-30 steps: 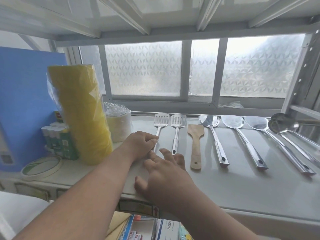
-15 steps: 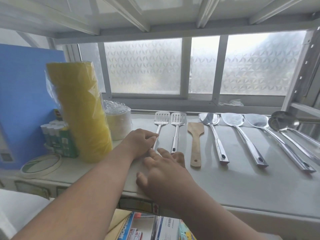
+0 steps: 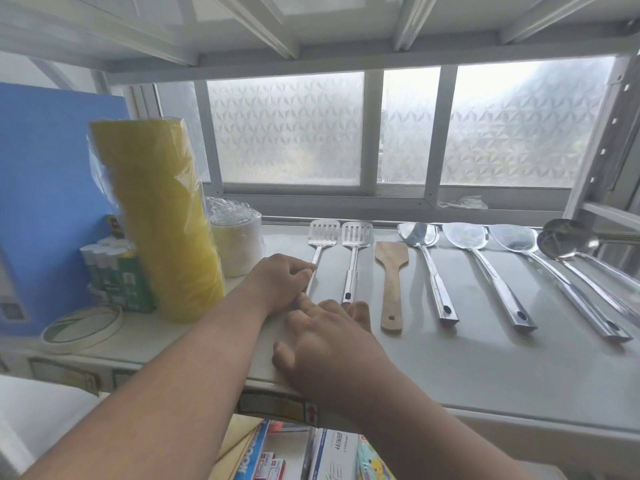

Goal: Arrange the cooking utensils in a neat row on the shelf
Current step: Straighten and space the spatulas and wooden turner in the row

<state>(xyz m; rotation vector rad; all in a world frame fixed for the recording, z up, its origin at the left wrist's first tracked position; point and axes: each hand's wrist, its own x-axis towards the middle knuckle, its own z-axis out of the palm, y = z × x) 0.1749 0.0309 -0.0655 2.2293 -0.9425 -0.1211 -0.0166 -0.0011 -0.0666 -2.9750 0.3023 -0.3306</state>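
Several utensils lie side by side on the grey shelf, handles toward me. From the left: a slotted steel turner, a second slotted turner, a wooden spatula, then three steel spatulas and a ladle at the far right. My left hand pinches the handle of the leftmost slotted turner. My right hand rests flat on the shelf with straight fingers touching the lower ends of the two turners' handles.
A tall yellow wrapped stack, a white roll in plastic, a green box of small bottles, a tape ring and a blue board crowd the shelf's left. A frosted window is behind. Books sit below.
Both hands have stayed almost still on the leftmost turner's handle; the right hand's fingers edged slightly forward. The utensils keep their places.
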